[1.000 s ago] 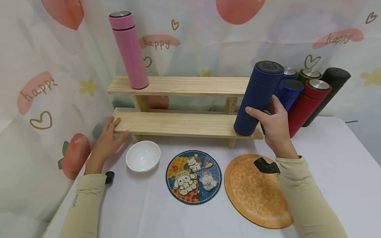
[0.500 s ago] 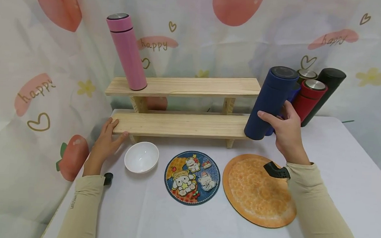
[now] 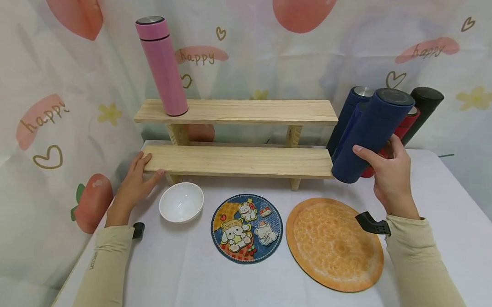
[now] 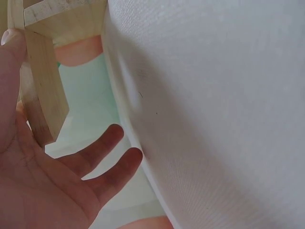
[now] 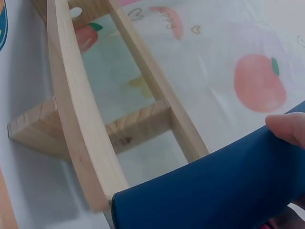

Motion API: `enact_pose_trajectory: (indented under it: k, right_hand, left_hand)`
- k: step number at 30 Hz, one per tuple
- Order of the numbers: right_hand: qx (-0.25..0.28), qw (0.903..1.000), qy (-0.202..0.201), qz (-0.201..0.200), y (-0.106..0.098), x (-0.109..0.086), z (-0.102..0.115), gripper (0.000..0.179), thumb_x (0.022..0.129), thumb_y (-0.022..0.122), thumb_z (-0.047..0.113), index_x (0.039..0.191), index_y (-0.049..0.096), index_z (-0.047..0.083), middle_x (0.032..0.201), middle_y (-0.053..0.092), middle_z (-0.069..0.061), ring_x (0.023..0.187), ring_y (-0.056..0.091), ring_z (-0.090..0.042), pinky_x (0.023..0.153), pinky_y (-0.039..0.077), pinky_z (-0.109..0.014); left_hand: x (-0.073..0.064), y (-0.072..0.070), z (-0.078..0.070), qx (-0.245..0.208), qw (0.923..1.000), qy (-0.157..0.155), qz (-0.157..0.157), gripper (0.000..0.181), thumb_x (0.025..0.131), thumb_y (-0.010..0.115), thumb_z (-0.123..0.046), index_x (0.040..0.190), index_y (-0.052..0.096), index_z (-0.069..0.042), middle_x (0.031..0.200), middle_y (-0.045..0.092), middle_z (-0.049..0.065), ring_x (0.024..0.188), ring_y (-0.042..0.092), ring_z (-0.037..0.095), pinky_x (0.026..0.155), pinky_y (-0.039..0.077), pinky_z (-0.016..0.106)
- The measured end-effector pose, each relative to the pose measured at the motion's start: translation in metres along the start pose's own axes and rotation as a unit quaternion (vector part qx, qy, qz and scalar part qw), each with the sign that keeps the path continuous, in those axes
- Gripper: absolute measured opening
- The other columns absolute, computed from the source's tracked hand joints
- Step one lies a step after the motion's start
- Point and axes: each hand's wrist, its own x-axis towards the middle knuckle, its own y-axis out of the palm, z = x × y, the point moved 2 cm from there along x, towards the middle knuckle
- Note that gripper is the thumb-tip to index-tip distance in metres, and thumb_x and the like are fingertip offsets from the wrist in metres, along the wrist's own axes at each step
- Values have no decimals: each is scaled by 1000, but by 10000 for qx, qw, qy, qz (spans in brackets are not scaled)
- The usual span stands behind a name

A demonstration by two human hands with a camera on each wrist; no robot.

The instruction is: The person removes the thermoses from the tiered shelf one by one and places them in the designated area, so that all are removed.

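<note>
In my right hand (image 3: 393, 178) I grip a dark blue vacuum flask (image 3: 372, 136) round its lower half, tilted, just past the right end of the wooden two-tier shelf (image 3: 241, 160). Its blue side (image 5: 205, 191) fills the lower part of the right wrist view. Behind it are another dark blue flask (image 3: 346, 116), a brighter blue one mostly hidden, a red flask (image 3: 408, 121) and a black flask (image 3: 427, 106). My left hand (image 3: 135, 185) rests on the lower tier's left end, fingers spread; two straight fingers (image 4: 114, 174) show free of the wood in the left wrist view.
A pink flask (image 3: 163, 67) stands on the upper tier's left end. In front of the shelf are a white bowl (image 3: 181, 202), a round cartoon mat (image 3: 247, 229) and a round orange-brown mat (image 3: 334, 244). A printed cloth (image 3: 250, 48) hangs behind.
My right hand has carried the dark blue flask rightward, from over the lower tier's right end to just beyond it. The left hand stays on the shelf. The view has shifted slightly.
</note>
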Motion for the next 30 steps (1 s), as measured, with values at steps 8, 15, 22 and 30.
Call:
enact_pose_trajectory:
  k: [8,15,22,30]
  right_hand:
    - [311,9993,52,-180,-21,0,-2,75,90,80,-11,155,52,13,141,52,-4,126,51,-17,88,52,-19]
    - [504,9980,137,-344,-40,1,-5,74,89,79,-13,153,53,11,142,54,-3,127,55,-17,87,55,-17]
    - [552,9963,330,-565,-62,3,-11,75,89,80,-12,155,52,13,143,54,-1,126,56,-15,85,56,-16]
    - [373,9946,543,-798,-85,8,-12,81,91,80,-8,160,46,17,154,48,0,133,52,-16,89,54,-15]
  left_hand:
    - [-1,-2,0,24,10000,-1,-41,88,108,57,-56,172,18,-9,178,1,17,157,18,54,117,23,76]
    - [-2,-1,-2,-17,10000,-21,-8,87,109,57,-55,172,18,-9,178,1,16,157,18,54,117,23,76]
    - [-2,1,-2,11,10000,-56,35,87,109,57,-54,172,17,-9,178,0,17,157,17,53,118,23,75]
    - [-1,0,-2,-35,10000,2,-40,85,109,58,-52,171,19,-9,179,2,16,156,19,54,117,23,76]
